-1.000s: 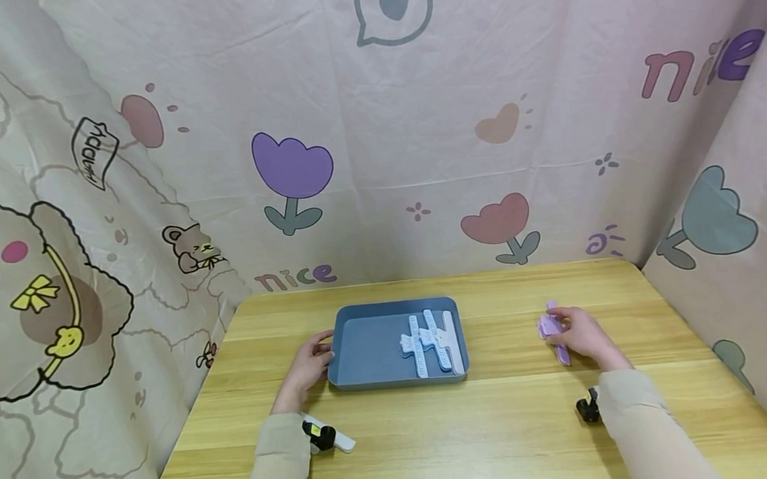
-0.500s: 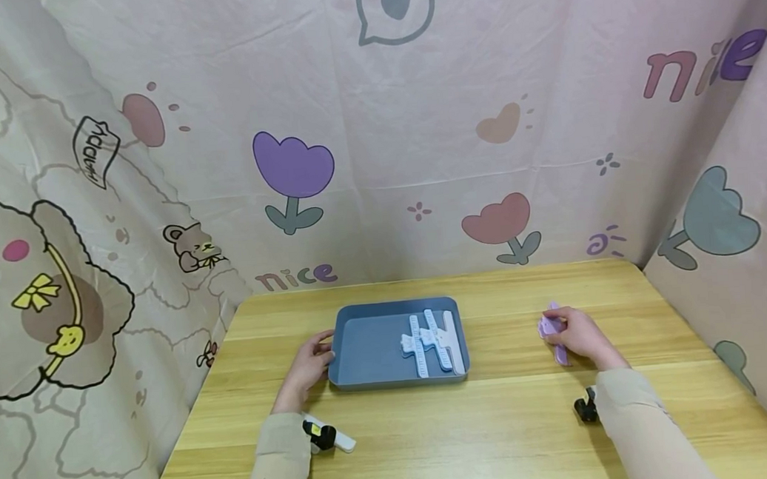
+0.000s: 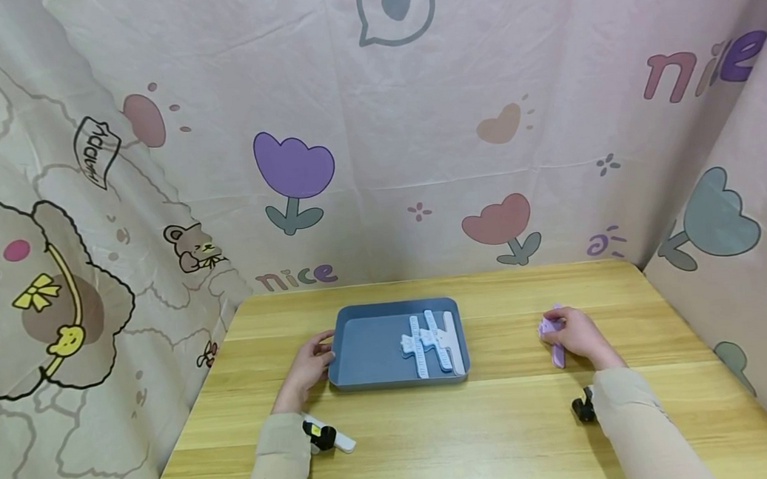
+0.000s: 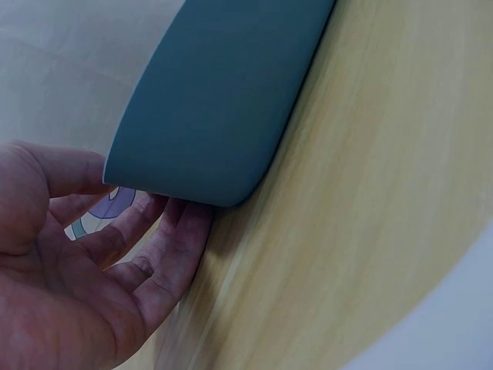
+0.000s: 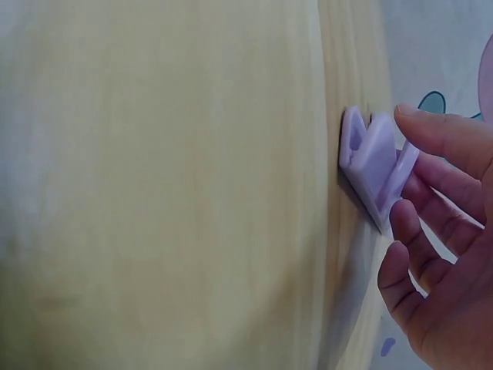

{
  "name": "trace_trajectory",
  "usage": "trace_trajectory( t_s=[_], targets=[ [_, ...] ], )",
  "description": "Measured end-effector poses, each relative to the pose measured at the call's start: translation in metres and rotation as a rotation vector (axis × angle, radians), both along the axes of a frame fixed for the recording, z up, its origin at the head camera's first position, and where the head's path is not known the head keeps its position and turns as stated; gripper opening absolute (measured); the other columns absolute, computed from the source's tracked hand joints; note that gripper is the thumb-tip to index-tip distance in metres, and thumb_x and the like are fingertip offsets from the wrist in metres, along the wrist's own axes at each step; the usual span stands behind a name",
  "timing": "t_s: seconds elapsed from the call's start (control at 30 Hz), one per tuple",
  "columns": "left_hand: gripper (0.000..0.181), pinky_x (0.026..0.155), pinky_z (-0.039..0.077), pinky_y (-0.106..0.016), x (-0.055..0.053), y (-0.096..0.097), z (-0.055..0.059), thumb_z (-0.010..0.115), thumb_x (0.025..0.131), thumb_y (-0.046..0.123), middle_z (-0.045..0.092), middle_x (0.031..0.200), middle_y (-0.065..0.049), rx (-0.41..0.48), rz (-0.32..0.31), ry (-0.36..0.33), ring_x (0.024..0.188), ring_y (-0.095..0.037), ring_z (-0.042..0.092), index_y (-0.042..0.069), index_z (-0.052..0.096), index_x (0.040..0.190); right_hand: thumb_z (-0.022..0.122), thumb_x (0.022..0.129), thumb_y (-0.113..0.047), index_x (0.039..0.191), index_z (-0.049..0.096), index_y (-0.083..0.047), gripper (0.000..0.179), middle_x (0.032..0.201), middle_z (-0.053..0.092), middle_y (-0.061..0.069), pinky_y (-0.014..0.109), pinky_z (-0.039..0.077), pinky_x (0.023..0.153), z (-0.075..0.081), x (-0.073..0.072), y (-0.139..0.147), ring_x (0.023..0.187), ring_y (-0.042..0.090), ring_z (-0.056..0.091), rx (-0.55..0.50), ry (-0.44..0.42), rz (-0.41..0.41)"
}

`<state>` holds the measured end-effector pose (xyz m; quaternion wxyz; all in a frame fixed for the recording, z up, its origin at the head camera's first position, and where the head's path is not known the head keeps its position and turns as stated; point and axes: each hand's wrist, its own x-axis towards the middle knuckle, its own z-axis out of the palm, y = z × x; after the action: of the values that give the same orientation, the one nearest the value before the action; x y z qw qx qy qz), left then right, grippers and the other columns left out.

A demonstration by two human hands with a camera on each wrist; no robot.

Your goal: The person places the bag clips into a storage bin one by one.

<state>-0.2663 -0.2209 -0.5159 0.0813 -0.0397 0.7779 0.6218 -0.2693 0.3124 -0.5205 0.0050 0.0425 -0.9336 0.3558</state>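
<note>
My left hand point(image 3: 310, 362) lies at the left end of the blue-grey tray point(image 3: 376, 382). In the left wrist view its relaxed fingers touch the tray's outer wall, with the thumb right at the rim. At the right of the table, my right hand point(image 3: 578, 333) pinches a purple bag clip point(image 3: 559, 357) between thumb and fingers, close over the wood. The right wrist view shows the clip point(image 5: 373, 166) side-on, its lever at the fingertips. Inside the tray, at its right end, lie two light blue clips point(image 3: 420, 359) point(image 3: 442, 358) and a white clip point(image 3: 454, 346).
Another white, flat piece point(image 3: 346, 442) lies on the wooden table point(image 3: 464, 441), partly hidden under the left wrist and its black camera. Table surface separates the tray from the right hand. A patterned curtain point(image 3: 376, 136) stands behind the table and along both sides.
The purple clip has turned slightly in my right hand, its near end swinging a little left, and the right forearm has shifted slightly left. My left hand and the tray have stayed in place.
</note>
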Motion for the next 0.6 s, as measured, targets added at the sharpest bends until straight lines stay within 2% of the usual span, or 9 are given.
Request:
trace_trajectory(
  t_s=[0.2,0.37,0.47,0.6],
  targets=[
    [0.05,0.074,0.052,-0.038,0.001,0.0,0.0,0.046,0.098,-0.005,0.048,0.129,-0.027,-0.007,0.005,-0.001,0.103,-0.034,0.058,0.004,0.042,0.147,0.078,0.08,-0.01,0.121,0.059,0.014,0.051,0.106,0.063,0.025,0.045,0.049,0.08,0.002,0.0,-0.002,0.093,0.033,0.059,-0.021,-0.024,-0.015],
    [0.05,0.075,0.052,-0.038,0.0,0.001,0.0,0.046,0.098,-0.005,0.049,0.128,-0.027,-0.011,0.007,0.0,0.103,-0.033,0.057,0.004,0.042,0.147,0.078,0.081,-0.012,0.121,0.06,0.013,0.05,0.105,0.065,0.023,0.044,0.049,0.082,0.004,-0.001,-0.005,0.092,0.032,0.06,-0.044,-0.005,-0.01],
    [0.05,0.074,0.052,-0.038,0.0,0.001,0.0,0.046,0.098,-0.005,0.048,0.128,-0.027,-0.016,0.007,0.002,0.102,-0.032,0.056,0.004,0.042,0.146,0.078,0.081,-0.013,0.122,0.06,0.011,0.051,0.107,0.064,0.023,0.046,0.047,0.084,0.007,-0.003,-0.008,0.093,0.031,0.059,-0.055,-0.002,-0.007],
    [0.05,0.072,0.052,-0.037,-0.001,0.0,0.0,0.047,0.098,-0.005,0.048,0.127,-0.027,-0.022,0.006,0.003,0.101,-0.032,0.056,0.005,0.043,0.146,0.077,0.082,-0.013,0.124,0.059,0.011,0.052,0.108,0.064,0.022,0.043,0.048,0.082,0.016,-0.004,-0.015,0.094,0.03,0.059,-0.077,-0.006,-0.001]
  ],
)
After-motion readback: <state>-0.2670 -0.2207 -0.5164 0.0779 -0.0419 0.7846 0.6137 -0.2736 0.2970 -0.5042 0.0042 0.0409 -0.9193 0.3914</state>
